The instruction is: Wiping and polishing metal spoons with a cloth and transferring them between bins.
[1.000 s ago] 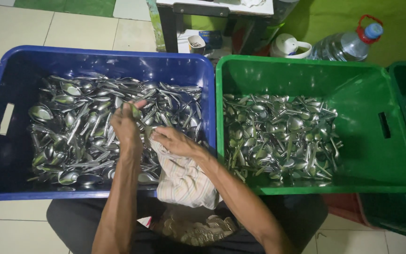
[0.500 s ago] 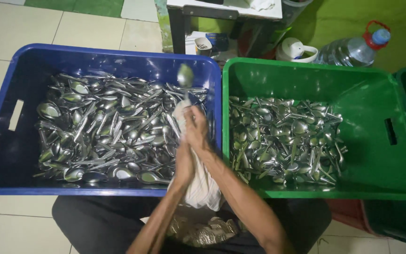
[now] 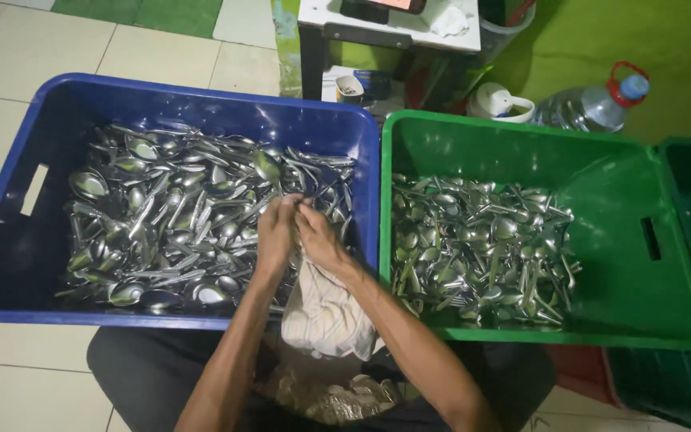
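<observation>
- The left hand (image 3: 275,228) and the right hand (image 3: 317,236) meet, fingers touching, over the near right part of the rectangular blue plastic crate (image 3: 9,240).
- Both hands close on the top of a pale, crumpled striped cloth (image 3: 325,316); the cloth hangs from them over the blue crate's near rim onto the lap.
- Whether a spoon lies inside the cloth between the hands cannot be told; the fingers and folds cover that spot.
- The blue crate holds a dense heap of shiny metal spoons (image 3: 177,216). A second heap of metal cutlery (image 3: 481,248) lies in the rectangular green plastic crate (image 3: 641,320), which stands touching the blue crate's right side.
- Technique, as a judgement: wiping works best with the cloth wrapped fully round one piece, one hand gripping while the other draws or turns, both kept above the blue crate so a dropped piece lands inside.
- Beyond the blue crate's far right corner stand a small white table, cut off by the frame, and a clear plastic water bottle with a red handle (image 3: 589,108).
- A darker green container right of the green crate is only partly in frame.
</observation>
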